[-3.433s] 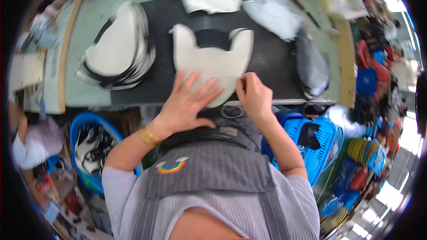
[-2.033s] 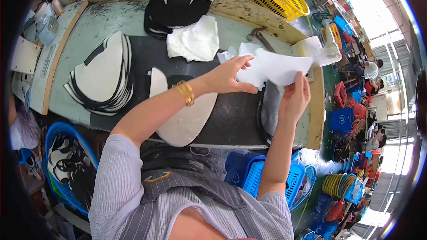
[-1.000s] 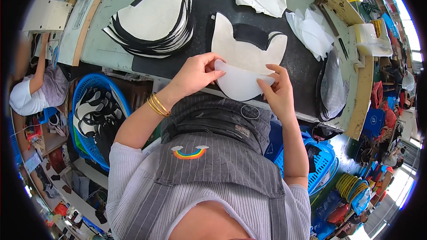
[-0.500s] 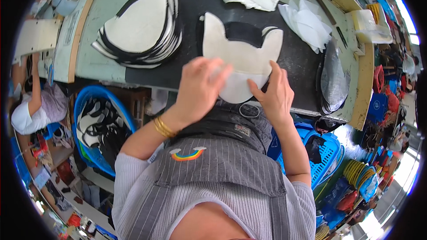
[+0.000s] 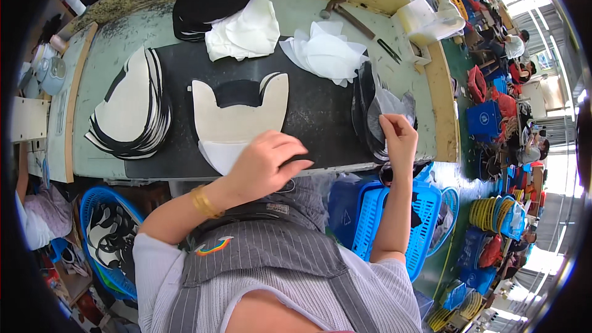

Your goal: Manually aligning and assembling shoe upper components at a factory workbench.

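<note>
A cream U-shaped piece with a white lower end and black material at its top lies on the black mat. Over its lower right edge hovers my left hand, fingers and thumb apart, holding nothing. At the mat's right end, my right hand pinches the edge of a thin grey sheet on a pile of dark, curved pieces. Left of the U-shaped piece is a stack of cream and black cut pieces.
White cut pieces, black cut pieces and translucent white pieces lie farther back. A hammer and dark tweezers are at the back right. Blue baskets stand below the bench; wooden rails edge it.
My right hand has left the U-shaped piece and now pinches the grey sheet on the right. My left hand has lifted off the piece. The whole view has shifted rightward.
</note>
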The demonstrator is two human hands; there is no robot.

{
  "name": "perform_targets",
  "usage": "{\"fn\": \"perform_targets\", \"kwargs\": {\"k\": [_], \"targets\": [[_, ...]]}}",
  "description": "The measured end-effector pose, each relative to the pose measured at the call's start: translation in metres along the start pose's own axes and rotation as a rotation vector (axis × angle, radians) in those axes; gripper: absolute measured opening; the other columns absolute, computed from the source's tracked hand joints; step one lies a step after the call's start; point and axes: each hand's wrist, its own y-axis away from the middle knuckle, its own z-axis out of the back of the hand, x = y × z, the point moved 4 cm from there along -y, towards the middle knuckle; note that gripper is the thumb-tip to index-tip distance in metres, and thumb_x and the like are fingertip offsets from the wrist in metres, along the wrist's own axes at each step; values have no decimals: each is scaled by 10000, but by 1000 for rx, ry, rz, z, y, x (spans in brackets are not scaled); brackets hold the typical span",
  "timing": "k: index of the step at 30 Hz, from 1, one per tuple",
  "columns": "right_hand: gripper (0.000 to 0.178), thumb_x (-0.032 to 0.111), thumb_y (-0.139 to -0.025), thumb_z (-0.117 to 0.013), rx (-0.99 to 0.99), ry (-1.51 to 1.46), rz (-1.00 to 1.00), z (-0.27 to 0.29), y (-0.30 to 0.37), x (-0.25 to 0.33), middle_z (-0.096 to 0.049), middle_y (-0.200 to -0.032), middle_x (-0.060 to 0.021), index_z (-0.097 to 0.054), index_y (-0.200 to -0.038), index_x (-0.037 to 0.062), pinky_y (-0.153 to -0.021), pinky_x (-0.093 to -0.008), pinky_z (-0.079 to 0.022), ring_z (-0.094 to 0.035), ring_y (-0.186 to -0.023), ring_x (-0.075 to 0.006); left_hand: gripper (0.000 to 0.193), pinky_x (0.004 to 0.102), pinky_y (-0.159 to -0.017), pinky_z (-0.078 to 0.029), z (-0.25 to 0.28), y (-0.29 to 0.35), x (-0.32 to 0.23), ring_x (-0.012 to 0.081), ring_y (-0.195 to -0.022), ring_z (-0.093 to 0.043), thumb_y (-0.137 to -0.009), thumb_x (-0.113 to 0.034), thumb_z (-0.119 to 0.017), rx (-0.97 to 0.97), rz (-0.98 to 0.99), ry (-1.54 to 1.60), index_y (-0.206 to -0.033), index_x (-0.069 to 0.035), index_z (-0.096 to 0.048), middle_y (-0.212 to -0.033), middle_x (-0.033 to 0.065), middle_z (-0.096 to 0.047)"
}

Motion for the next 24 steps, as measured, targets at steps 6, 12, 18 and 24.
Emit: {"fn": "perform_targets", "kwargs": {"k": [6, 12, 18, 24], "targets": [[70, 67, -828, -668, -48, -278, 30, -64, 36, 64, -550, -680, -36, -630, -813, 10, -520, -237, -402, -504, -615, -69, 293, 243, -774, -490, -41, -32, -5, 110, -889, -591, -875, -136, -638, -216, 491, 933, -1109, 15, -548, -1013, 68, -615], [263, -13, -715, -690, -146, -98, 743, -84, 51, 123, -566, -854, -93, -648, -973, 10, -563, -299, -482, -566, -682, -226, 159, 219, -659, -519, -1, -1, 10, 110, -741, -626, -915, -56, -556, -492, 672, 1146, -1047, 15, -608, -899, 67, -655], [465, 64, -581, -648, 49, 133, 1007, -93, 66, 167, -563, -904, -91, -604, -1024, -67, -576, -296, -488, -558, -736, -214, 186, 243, -678, -537, 31, 17, -3, 127, -779, -644, -932, -80, -543, -573, 440, 906, -1062, 38, -605, -913, 82, -657], [398, 99, -593, -633, 104, 207, 1124, -101, 68, 189, -510, -827, -90, -594, -949, -74, -556, -301, -467, -513, -670, -207, 142, 265, -705, -551, 48, 33, -8, 135, -772, -649, -910, -35, -557, -625, 446, 676, -1015, 46, -608, -873, 75, -655]]}}
